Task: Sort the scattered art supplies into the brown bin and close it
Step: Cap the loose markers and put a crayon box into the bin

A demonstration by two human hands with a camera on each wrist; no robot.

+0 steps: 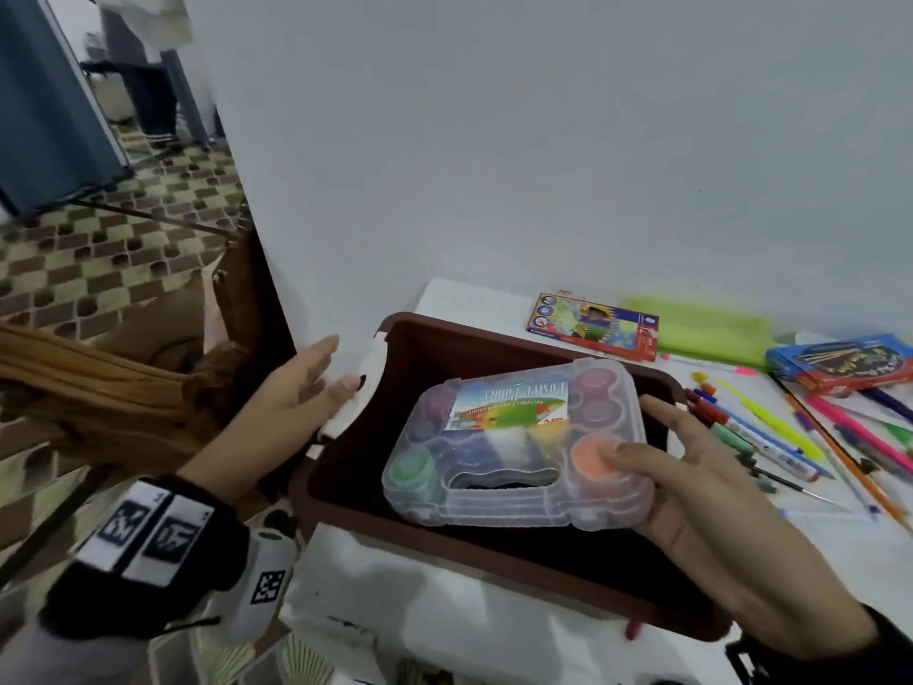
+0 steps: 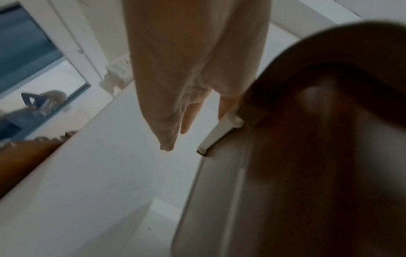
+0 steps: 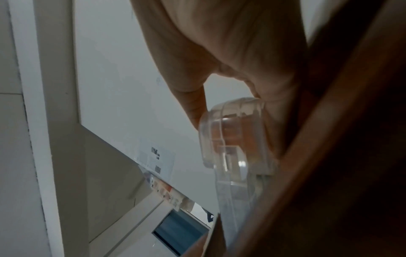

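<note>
head view
brown bin: open-topped, on the white desk at its left end; dark inside; white latch on its left rim.
paint case: clear plastic, carry handle toward the viewer, round pots of purple, green, blue and orange under the lid, printed label upside down; held tilted over the bin mouth, its far edge near the far rim.
right hand: grip pinching the case's right end, thumb on the lid over the orange pot, fingers along the far side and beneath.
left hand: grip spread, fingers straight, thumb against the white latch, holding nothing; black wrist band with printed markers.
crayon box: flat on the desk behind the bin.
green pouch: lying beside the crayon box, at the wall.
blue box: right of the pouch.
pens and markers: loose, scattered on the desk right of the bin, one touching its rim.

left wrist view
left hand: fingers long and straight, pointing away; one fingertip touches the white latch.
brown bin: blurred outer wall and rim, filling the right side.

right wrist view
right hand: thumb and fingers curled round the rounded corner of the paint case; orange shows through the plastic.
brown bin: its wall, close on the right, dark.
</note>
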